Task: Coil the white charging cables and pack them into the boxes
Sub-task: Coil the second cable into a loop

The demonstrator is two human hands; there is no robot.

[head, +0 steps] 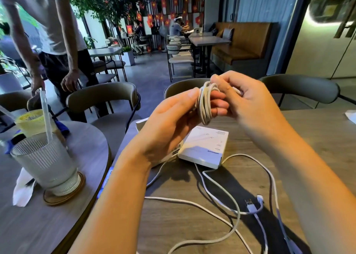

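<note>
A coiled white cable (204, 105) is wound in several loops around the fingers of my left hand (173, 117), held above the wooden table (192, 224). My right hand (244, 97) pinches the top of the coil with thumb and fingers. Below the hands lies a white box (204, 149), flat and closed, and a second white box (169, 153) is mostly hidden under my left wrist. A loose white cable (237, 205) sprawls uncoiled over the table in front of me, and its USB plug (251, 205) rests near the right.
A ribbed glass with a straw (46, 161) stands on a coaster on the round table at left, beside a yellow drink (32, 122). Chairs (104, 99) line the far table edge. A person (48, 32) stands at back left.
</note>
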